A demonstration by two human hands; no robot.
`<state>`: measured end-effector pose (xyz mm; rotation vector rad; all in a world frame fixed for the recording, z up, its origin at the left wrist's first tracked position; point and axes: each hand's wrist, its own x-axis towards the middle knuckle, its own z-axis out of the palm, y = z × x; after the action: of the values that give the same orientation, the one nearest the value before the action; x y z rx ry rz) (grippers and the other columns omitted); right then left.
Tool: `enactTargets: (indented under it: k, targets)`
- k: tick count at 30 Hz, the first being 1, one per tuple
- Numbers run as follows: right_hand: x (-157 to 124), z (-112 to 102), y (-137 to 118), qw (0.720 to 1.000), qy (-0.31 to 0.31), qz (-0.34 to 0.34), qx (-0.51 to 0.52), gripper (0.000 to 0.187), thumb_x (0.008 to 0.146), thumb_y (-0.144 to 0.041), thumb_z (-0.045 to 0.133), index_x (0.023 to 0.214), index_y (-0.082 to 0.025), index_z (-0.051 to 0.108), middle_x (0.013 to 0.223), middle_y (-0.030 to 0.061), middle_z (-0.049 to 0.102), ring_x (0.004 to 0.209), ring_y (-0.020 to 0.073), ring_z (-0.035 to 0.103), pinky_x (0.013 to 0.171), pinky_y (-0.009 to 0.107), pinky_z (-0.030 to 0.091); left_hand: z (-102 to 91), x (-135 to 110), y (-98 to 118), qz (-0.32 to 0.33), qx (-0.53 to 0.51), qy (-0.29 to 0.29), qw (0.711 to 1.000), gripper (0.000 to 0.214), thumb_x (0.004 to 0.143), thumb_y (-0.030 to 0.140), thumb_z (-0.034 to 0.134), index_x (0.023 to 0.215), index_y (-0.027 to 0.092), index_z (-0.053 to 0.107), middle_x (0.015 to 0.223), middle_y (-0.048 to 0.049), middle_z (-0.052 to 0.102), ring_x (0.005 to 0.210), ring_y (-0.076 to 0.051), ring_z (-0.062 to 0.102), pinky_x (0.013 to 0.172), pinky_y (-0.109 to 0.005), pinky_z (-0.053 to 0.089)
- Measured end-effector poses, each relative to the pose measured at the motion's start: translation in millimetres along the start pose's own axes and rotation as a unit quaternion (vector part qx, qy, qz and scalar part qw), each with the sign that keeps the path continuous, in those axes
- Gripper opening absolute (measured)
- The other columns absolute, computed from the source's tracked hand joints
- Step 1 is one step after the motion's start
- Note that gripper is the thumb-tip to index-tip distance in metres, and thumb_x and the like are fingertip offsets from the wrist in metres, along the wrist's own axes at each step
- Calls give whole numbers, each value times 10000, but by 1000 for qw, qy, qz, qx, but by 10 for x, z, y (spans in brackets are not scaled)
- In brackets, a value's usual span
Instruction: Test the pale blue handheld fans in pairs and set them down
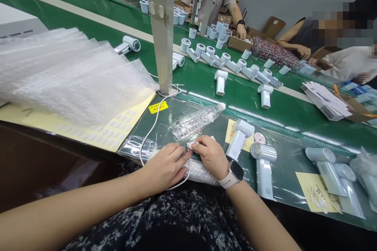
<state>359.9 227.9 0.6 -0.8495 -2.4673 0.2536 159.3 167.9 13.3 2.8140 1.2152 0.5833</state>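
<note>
My left hand [165, 168] and my right hand [209, 157] meet over a bubble-wrap bag [202, 173] on the green belt. My right fingertips pinch a small white piece [193, 146], and my left fingertips reach it from the other side. A thin white cable [150, 125] runs past my left hand and under it. Just beyond my hands lies a clear plastic bottle [194, 123] with a white cap. Two white handheld fans [238, 140] stand close to my right hand, on a yellow note and the dark mat.
To the left lie a stack of bubble-wrap bags [73, 74] and a yellow sticker sheet [91, 131]. A metal post [161, 27] rises from the belt [285, 117]. Rows of white fans [220, 80] stand beyond it. Co-workers [294, 35] work across the belt.
</note>
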Motion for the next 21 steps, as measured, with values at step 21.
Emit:
enactTargets:
  k: [21]
  targets:
    - [14,23,17,999,28,-27,11,258,940,-76,482,925,-173,720,839,75,646,757,184,587,640,277,454,28,-19,-3,-4,-5,-23,1000,345,890,229,569,1191,64,591,963,-129,599,947,-290,549,848,-433,479]
